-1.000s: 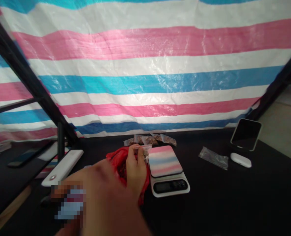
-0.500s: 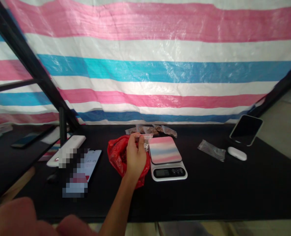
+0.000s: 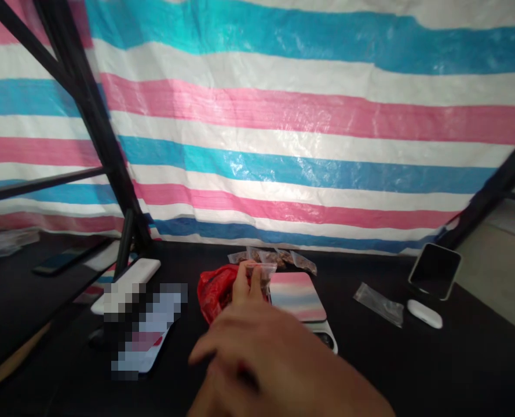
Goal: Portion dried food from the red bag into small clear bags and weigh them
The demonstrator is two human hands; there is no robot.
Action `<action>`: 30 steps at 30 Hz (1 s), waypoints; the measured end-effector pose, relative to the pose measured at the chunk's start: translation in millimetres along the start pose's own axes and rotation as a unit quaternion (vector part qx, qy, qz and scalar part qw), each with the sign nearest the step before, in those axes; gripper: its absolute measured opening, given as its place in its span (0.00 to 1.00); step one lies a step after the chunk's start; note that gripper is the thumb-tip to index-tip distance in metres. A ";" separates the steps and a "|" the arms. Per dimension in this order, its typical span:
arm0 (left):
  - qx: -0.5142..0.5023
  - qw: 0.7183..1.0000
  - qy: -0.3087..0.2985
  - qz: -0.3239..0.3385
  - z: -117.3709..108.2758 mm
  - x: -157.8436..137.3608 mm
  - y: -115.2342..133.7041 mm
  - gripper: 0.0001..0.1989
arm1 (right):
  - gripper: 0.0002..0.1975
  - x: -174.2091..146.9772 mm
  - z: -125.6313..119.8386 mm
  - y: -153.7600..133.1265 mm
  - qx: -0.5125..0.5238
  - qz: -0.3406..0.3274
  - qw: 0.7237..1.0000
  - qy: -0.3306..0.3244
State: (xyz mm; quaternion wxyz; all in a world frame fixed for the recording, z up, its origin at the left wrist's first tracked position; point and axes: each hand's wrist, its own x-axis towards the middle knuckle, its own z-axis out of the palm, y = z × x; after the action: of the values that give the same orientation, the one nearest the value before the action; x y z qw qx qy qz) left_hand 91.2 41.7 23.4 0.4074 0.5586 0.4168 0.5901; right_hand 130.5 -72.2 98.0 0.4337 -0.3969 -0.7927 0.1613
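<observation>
Work surface: black tabletop [image 3: 396, 365]. Its far edge meets a striped sheet [image 3: 305, 116]; its right edge runs diagonally beyond the black-faced device [image 3: 435, 271]. A dark frame [image 3: 96, 133] bounds the far left. A stretch of tabletop separates the scale [image 3: 298, 295] from the flat clear packet [image 3: 379, 304]; the side toward the red bag [image 3: 214, 289] is tight.

Left hand [image 3: 242, 286]: thumb and finger pinched together on the rim of one small clear bag [image 3: 266, 268], located between the red bag and the scale, at their far ends. Contact with the scale cannot be determined.

Right hand [image 3: 266, 347]: positioned on the near side, overlapping the left hand in view; thumb spread to the left. It is blurred; finger opening and any grip cannot be determined.

Count: red bag, one; scale, one, display mostly covered; filled bags [image 3: 268, 259], apparently five, in a far row; flat packet, one; white case [image 3: 424, 313], one.
</observation>
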 end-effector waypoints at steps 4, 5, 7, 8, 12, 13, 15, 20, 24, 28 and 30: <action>-0.043 0.999 -0.017 0.012 -0.3 2.4 -2.5 0.13 | 0.07 42.0 -38.1 74.3 -0.100 0.151 0.952 0.246; -0.061 0.998 -0.020 0.003 -0.3 3.2 -4.3 0.12 | 0.11 43.1 -40.3 92.1 -0.094 0.167 0.944 0.267; -0.099 0.995 -0.023 -0.022 0.0 4.1 -7.3 0.13 | 0.14 37.5 -39.1 119.9 -0.019 0.211 0.945 0.250; -0.113 0.993 -0.022 -0.033 0.4 4.1 -8.0 0.14 | 0.14 32.6 -37.3 128.6 0.017 0.221 0.951 0.214; -0.115 0.992 -0.024 -0.042 4.2 0.2 -5.2 0.14 | 0.14 15.0 -30.7 134.4 0.052 0.222 0.958 0.173; -0.108 0.993 -0.027 -0.040 5.5 -1.4 -4.1 0.13 | 0.14 12.7 -29.4 131.9 0.047 0.222 0.955 0.191; -0.098 0.994 -0.036 -0.036 7.8 -4.7 -2.7 0.13 | 0.14 10.6 -27.1 126.7 0.038 0.223 0.947 0.229; -0.111 0.991 -0.058 -0.052 7.8 -11.2 -6.3 0.15 | 0.14 13.0 -22.6 120.1 0.026 0.217 0.939 0.266; -0.074 0.995 -0.033 -0.055 1.6 -13.9 -8.2 0.16 | 0.15 15.2 -19.5 119.3 0.039 0.225 0.943 0.243; -0.016 0.998 -0.007 -0.061 -4.2 -15.8 -9.2 0.18 | 0.15 16.2 -16.9 119.8 0.055 0.220 0.945 0.235; -0.003 0.998 -0.001 -0.066 -6.0 -16.7 -11.6 0.20 | 0.15 16.7 -16.2 119.9 0.061 0.220 0.945 0.236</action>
State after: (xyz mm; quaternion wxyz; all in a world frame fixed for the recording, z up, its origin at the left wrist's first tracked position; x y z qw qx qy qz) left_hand 86.0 29.4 7.0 0.4472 0.5294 0.4506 0.5627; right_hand 197.3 15.1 44.6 0.5849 -0.5612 -0.5495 0.2025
